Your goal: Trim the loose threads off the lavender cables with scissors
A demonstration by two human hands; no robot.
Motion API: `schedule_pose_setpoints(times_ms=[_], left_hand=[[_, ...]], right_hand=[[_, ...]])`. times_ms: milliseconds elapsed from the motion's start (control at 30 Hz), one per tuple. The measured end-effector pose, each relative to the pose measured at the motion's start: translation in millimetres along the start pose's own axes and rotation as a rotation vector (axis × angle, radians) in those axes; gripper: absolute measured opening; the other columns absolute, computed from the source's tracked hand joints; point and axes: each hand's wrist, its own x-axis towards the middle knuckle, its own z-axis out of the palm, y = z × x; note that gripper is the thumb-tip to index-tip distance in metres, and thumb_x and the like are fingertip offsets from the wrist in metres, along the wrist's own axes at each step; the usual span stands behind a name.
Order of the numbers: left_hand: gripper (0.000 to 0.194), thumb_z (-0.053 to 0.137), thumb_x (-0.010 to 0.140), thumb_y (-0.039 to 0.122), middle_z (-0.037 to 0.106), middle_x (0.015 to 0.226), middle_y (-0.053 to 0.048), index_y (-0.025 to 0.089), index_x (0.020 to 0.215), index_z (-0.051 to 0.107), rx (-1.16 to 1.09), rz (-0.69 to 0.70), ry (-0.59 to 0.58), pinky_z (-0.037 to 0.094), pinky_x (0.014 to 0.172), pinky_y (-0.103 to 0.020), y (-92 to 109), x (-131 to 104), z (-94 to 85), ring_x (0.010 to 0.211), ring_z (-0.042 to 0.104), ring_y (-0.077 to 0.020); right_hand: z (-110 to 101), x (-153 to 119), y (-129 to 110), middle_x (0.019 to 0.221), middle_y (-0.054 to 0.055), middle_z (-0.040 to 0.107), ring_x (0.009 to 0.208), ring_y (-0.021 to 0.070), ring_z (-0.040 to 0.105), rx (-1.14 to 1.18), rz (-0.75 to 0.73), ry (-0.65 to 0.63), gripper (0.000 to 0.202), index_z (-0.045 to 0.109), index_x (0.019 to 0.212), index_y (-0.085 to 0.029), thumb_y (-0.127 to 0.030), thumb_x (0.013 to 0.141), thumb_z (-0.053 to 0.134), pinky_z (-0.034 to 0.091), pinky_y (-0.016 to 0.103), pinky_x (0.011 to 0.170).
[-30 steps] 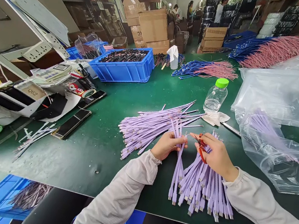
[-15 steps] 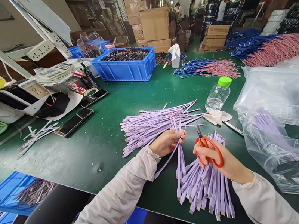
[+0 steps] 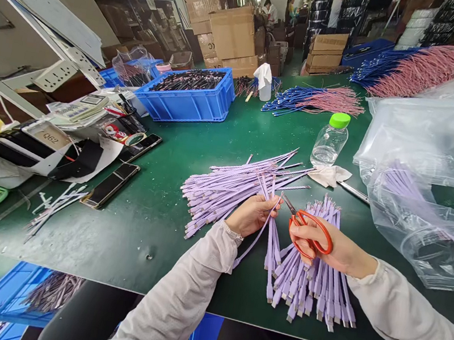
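My left hand (image 3: 253,214) is closed around a few purple flat USB cables (image 3: 270,255), their plugs hanging down and their bare ends sticking up past the fingers. In my right hand (image 3: 321,239) are red-handled scissors (image 3: 317,219), my fingers in the loops. The scissor tips point left, close to the cable end at my left fingertips; whether they touch it I cannot tell. A pile of purple cables (image 3: 223,192) lies behind my left hand. Beneath my right hand spreads another bunch of purple cables (image 3: 311,292), plugs toward me.
A green-capped clear jar (image 3: 329,143) stands behind a white cloth (image 3: 329,176). Plastic bags (image 3: 421,143) cover the right side. A blue bin (image 3: 186,103) of dark cables stands far left, phones (image 3: 113,183) nearer. Blue-and-pink cables (image 3: 315,101) lie at the back.
My right hand has brought the scissors left, so their tips are now close to my left fingers. My left hand keeps its hold on the cables. The view has shifted slightly.
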Motion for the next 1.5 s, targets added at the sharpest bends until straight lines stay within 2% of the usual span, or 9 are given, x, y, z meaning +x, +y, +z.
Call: schedule_pose_setpoints(times_ms=[200, 300, 400, 500, 600, 700, 1267, 1400, 1500], left_hand=[[0.037, 0.084, 0.058, 0.029, 0.053, 0.074, -0.001, 0.010, 0.079, 0.060, 0.021, 0.005, 0.015, 0.015, 0.037, -0.015, 1, -2, 2.1, 0.054, 0.047, -0.0026], [0.038, 0.083, 0.060, 0.033, 0.056, 0.074, -0.002, 0.010, 0.080, 0.062, 0.060, 0.032, 0.012, 0.025, 0.042, -0.015, 0, -3, 2.4, 0.057, 0.050, -0.0037], [0.038, 0.083, 0.060, 0.031, 0.059, 0.079, -0.002, 0.010, 0.087, 0.066, 0.126, 0.060, 0.034, 0.035, 0.052, -0.016, 0, -4, 2.5, 0.065, 0.055, -0.0061], [0.038, 0.083, 0.060, 0.030, 0.059, 0.078, -0.002, 0.011, 0.089, 0.067, 0.218, 0.121, 0.083, 0.034, 0.054, -0.018, -2, -4, 2.2, 0.067, 0.056, -0.0078], [0.033, 0.079, 0.065, 0.034, 0.057, 0.072, -0.001, 0.011, 0.085, 0.065, 0.312, 0.205, 0.116, 0.030, 0.051, -0.020, -5, -3, 1.5, 0.064, 0.055, -0.0088], [0.031, 0.077, 0.067, 0.035, 0.056, 0.069, 0.000, 0.011, 0.081, 0.064, 0.359, 0.246, 0.111, 0.030, 0.050, -0.020, -6, -3, 1.9, 0.060, 0.052, -0.0078], [0.028, 0.076, 0.065, 0.032, 0.059, 0.059, 0.001, 0.011, 0.078, 0.063, 0.424, 0.358, 0.144, 0.030, 0.046, -0.018, -6, -4, 5.7, 0.052, 0.047, -0.0063], [0.030, 0.077, 0.064, 0.033, 0.060, 0.062, 0.000, 0.010, 0.080, 0.065, 0.423, 0.348, 0.139, 0.032, 0.047, -0.018, -7, -2, 3.6, 0.054, 0.049, -0.0075], [0.033, 0.078, 0.063, 0.034, 0.062, 0.070, -0.003, 0.009, 0.082, 0.067, 0.426, 0.316, 0.143, 0.035, 0.049, -0.018, -7, -1, 2.1, 0.062, 0.053, -0.0094]], right_hand=[[2, 2, -1, 0.042, -0.006, 0.045, 0.038, 0.0087, 0.039, -0.030, -0.008, 0.014, 0.027, 0.056, 0.070, -0.016, -0.041, 0.077, 0.064, 0.041, 0.024, 0.041], [1, 3, -2, 0.041, -0.007, 0.041, 0.037, 0.0088, 0.035, -0.158, -0.024, 0.085, 0.029, 0.054, 0.069, -0.018, -0.044, 0.078, 0.062, 0.037, 0.025, 0.039], [-8, 3, -2, 0.051, -0.003, 0.048, 0.045, 0.0126, 0.044, -0.591, -0.153, 0.356, 0.026, 0.054, 0.069, -0.019, -0.042, 0.082, 0.056, 0.038, 0.028, 0.047], [-20, 4, 2, 0.078, 0.005, 0.059, 0.072, 0.0208, 0.057, -1.210, -0.427, 0.684, 0.010, 0.060, 0.082, -0.019, -0.028, 0.082, 0.055, 0.042, 0.032, 0.064], [-27, 5, 6, 0.091, 0.009, 0.058, 0.086, 0.0252, 0.054, -1.643, -0.567, 0.765, 0.019, 0.061, 0.097, -0.018, -0.016, 0.079, 0.054, 0.041, 0.035, 0.073], [-27, 6, 8, 0.088, 0.009, 0.055, 0.083, 0.0248, 0.051, -1.826, -0.572, 0.773, 0.018, 0.061, 0.096, -0.017, -0.014, 0.080, 0.053, 0.038, 0.036, 0.071], [-27, 0, 3, 0.083, 0.004, 0.058, 0.078, 0.0200, 0.054, -1.917, -0.468, 0.729, 0.010, 0.063, 0.094, -0.018, -0.017, 0.086, 0.057, 0.035, 0.031, 0.067], [-29, 1, 5, 0.080, 0.003, 0.061, 0.076, 0.0188, 0.057, -1.834, -0.526, 0.774, 0.013, 0.065, 0.092, -0.020, -0.019, 0.089, 0.053, 0.036, 0.030, 0.062], [-30, 6, 9, 0.078, 0.002, 0.061, 0.074, 0.0185, 0.059, -1.626, -0.577, 0.864, 0.011, 0.066, 0.090, -0.019, -0.020, 0.086, 0.056, 0.038, 0.029, 0.061]])
